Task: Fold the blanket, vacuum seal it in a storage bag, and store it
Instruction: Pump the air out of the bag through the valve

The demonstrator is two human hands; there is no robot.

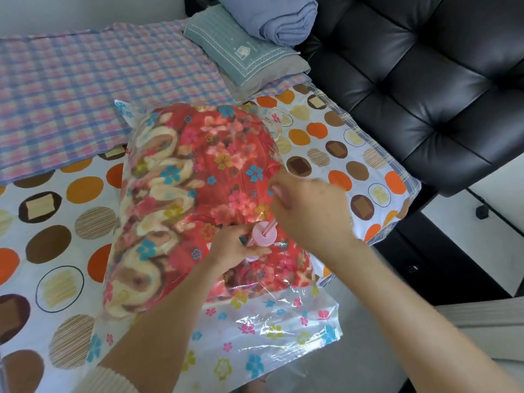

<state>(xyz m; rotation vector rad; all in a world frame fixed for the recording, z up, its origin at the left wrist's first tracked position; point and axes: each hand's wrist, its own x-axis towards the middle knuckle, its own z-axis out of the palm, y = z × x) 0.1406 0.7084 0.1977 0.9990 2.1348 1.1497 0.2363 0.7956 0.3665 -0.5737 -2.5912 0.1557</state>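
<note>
A red floral blanket lies folded inside a clear storage bag printed with small flowers, on the bed. A pink hand pump stands on the bag's valve near the blanket's right side. My left hand grips the pump's pink barrel at its base. My right hand is above it, blurred, and holds the pump's handle with the thin pink rod running down into the barrel. The bag's flat sealed end spreads toward me.
The bed carries a dotted sheet and a plaid cloth at the back. A teal pillow and a rolled blue blanket sit at the head. A black leather chair stands close on the right.
</note>
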